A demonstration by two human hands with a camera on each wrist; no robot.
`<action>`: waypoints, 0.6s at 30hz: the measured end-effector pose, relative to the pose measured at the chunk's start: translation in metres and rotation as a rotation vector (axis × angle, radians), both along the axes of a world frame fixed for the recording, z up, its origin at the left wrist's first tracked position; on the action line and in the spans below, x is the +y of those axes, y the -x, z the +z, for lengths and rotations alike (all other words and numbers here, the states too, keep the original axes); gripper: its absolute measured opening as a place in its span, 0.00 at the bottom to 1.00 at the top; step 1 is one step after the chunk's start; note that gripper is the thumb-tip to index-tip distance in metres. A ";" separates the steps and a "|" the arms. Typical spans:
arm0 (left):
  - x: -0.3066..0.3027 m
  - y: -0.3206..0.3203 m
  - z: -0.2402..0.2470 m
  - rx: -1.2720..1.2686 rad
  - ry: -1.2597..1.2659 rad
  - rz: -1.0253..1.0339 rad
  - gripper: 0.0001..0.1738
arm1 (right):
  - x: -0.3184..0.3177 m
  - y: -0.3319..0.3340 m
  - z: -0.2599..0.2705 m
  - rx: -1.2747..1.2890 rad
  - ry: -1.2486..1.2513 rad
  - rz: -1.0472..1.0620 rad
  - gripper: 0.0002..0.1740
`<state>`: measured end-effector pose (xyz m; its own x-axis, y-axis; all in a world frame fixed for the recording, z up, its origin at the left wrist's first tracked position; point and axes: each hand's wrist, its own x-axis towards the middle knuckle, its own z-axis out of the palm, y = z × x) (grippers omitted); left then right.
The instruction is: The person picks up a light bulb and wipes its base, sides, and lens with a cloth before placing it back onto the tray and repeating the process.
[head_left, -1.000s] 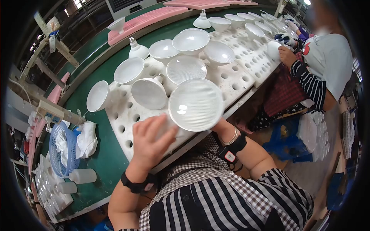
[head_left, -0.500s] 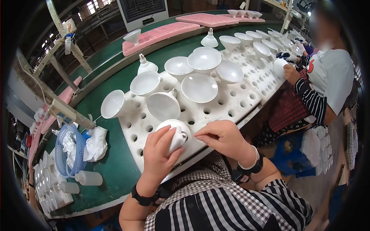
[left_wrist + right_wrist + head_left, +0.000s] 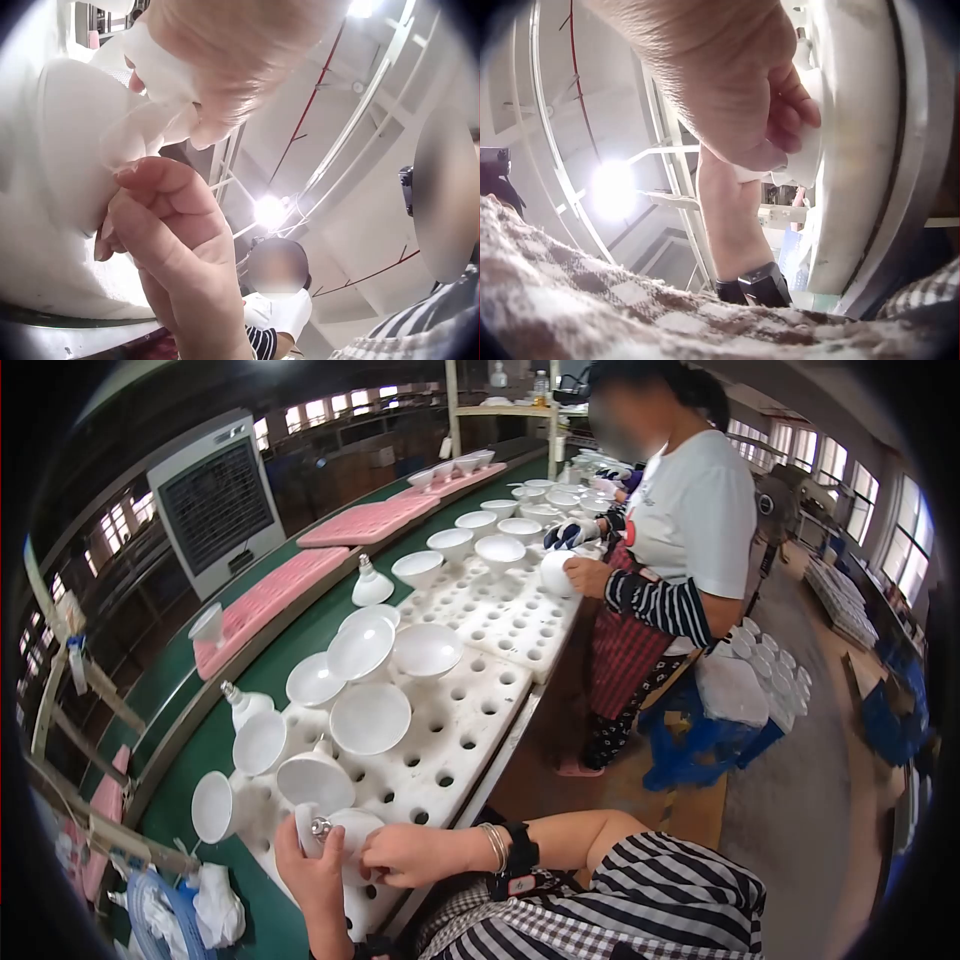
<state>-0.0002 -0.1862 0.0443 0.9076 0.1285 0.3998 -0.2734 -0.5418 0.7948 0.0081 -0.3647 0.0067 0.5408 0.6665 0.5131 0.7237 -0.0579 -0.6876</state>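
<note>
Held piece: white lamp housing (image 3: 345, 828) with a metal screw base, right at the near edge of the white foam tray (image 3: 470, 710), both hands on it.
Left hand: left hand (image 3: 312, 872) comes in from below, fingers (image 3: 161, 191) curled around the housing's body in a firm grip.
Right hand: right hand (image 3: 405, 855) sits across from it, fingers (image 3: 795, 112) bent tight and pinching at the housing's narrow neck by the screw base.
Writing: a small red-and-white tag (image 3: 518, 884) hangs below the black wristband (image 3: 520, 848), too small to read.
Count, near tray: eight more housings (image 3: 370, 718) on the near tray that I can count, most mouth-up, one with its base pointing up.
Count, far tray: more of the same there, too crowded for a sure number.
Bench: green bench (image 3: 190, 755) carries the trays, with three pink foam pads (image 3: 265, 600) along its far side.
Second person: one person (image 3: 680, 520) in a white T-shirt and striped sleeves stands at the far tray, holding another housing.
Corner: one blue basket (image 3: 150, 910) at the bottom left.
</note>
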 end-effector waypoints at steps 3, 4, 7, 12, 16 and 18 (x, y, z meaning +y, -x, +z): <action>-0.003 -0.004 0.005 0.075 -0.072 0.006 0.20 | -0.007 0.001 -0.004 0.006 0.053 -0.018 0.05; 0.000 -0.001 0.004 0.073 -0.077 0.001 0.20 | -0.010 0.003 -0.003 0.004 0.049 -0.023 0.05; 0.017 0.009 0.007 0.058 0.101 0.017 0.20 | -0.020 0.006 -0.001 0.455 -0.048 -0.164 0.10; 0.027 0.021 0.008 -0.083 0.712 0.025 0.21 | -0.027 -0.009 -0.025 1.041 -0.493 0.068 0.42; 0.006 0.028 0.007 -0.031 0.900 -0.045 0.18 | -0.019 0.004 0.010 1.344 -0.628 0.527 0.58; 0.007 0.029 -0.003 -0.042 0.907 -0.032 0.19 | -0.012 0.007 0.005 1.427 -0.671 0.533 0.62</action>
